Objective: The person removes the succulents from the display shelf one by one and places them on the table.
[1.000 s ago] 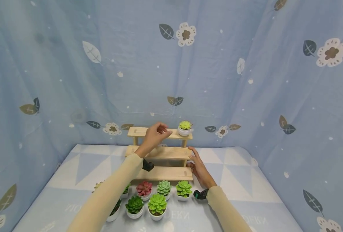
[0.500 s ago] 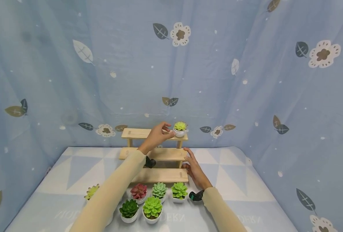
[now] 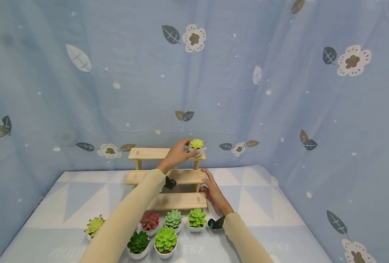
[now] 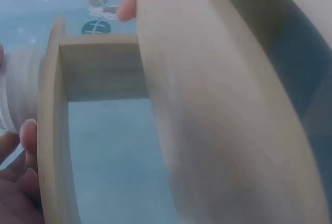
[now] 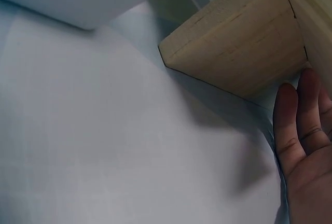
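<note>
My left hand (image 3: 177, 155) grips the white pot of a small yellow-green succulent (image 3: 197, 144) at the right end of the top tier of a three-tier wooden stand (image 3: 181, 201). In the left wrist view, fingertips and thumb lie on either side of the white pot (image 4: 21, 89); the leaves are out of that view. My right hand (image 3: 216, 197) rests against the stand's right end, by the middle tier. In the right wrist view, its nearly straight fingers (image 5: 288, 125) touch the wood (image 5: 238, 47) and hold nothing.
Several potted succulents stand before the stand: red (image 3: 149, 220), pale green (image 3: 174, 218), bright green (image 3: 197, 217), dark green (image 3: 138, 241) and another bright green one (image 3: 166, 239). A yellowish one (image 3: 94, 225) sits left, partly behind the left sleeve. A patterned curtain (image 3: 132, 73) hangs behind.
My left hand has moved right along the top tier to the yellow-green succulent and now grips its pot. The right hand stays at the stand's end. The head view has turned slightly right.
</note>
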Motion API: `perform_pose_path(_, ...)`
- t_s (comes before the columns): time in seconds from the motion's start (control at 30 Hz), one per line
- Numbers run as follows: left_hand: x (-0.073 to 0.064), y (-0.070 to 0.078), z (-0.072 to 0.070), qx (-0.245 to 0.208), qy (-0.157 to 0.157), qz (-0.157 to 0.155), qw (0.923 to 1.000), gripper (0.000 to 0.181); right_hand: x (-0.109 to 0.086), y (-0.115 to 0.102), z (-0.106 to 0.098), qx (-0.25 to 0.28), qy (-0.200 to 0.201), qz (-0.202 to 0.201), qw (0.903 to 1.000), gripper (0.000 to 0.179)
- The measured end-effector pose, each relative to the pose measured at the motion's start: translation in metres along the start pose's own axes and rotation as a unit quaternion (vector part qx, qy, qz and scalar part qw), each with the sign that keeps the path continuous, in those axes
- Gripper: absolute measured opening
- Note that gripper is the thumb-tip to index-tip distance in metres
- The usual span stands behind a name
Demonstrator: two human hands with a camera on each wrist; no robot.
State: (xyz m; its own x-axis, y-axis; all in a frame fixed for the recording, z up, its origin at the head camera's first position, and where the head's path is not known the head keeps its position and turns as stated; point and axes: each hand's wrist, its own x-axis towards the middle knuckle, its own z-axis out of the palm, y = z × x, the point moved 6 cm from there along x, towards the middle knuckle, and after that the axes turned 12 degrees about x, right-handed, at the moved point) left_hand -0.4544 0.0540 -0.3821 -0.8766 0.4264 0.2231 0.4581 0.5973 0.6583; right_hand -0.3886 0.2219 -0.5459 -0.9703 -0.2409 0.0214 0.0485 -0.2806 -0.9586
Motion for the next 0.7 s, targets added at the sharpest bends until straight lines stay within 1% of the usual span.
perform_pose_path(0.13, 0.0010, -0.0012, 0.0024, 0.006, 0.006, -0.016, 0.9998, 0.075, 0.0011, 0.0021, -0.0004, 0.001, 0.001, 0.000, 1.0000, 0.052)
perform_pose_path(0.27, 0.0009, -0.0005, 0.0019, 0.008, 0.021, -0.031, 0.9993, 0.076, 0.0019, 0.0018, -0.0008, 0.001, 0.001, -0.003, 1.0000, 0.057)
perform_pose_path(0.43, -0.0017, -0.0012, 0.0004, -0.013, 0.037, -0.044, 0.9983, 0.073, 0.0020, 0.0025, -0.0008, 0.000, -0.001, -0.006, 1.0000, 0.059)
perform_pose_path(0.6, -0.0060, -0.0017, -0.0026, -0.020, 0.047, -0.049, 0.9975, 0.070, 0.0011, 0.0024, 0.0000, 0.000, 0.003, -0.002, 1.0000, 0.053)
perform_pose_path(0.7, -0.0080, 0.0004, -0.0045, -0.019, 0.051, -0.045, 0.9975, 0.070, -0.0001, 0.0008, -0.0005, -0.001, 0.007, -0.006, 1.0000, 0.051)
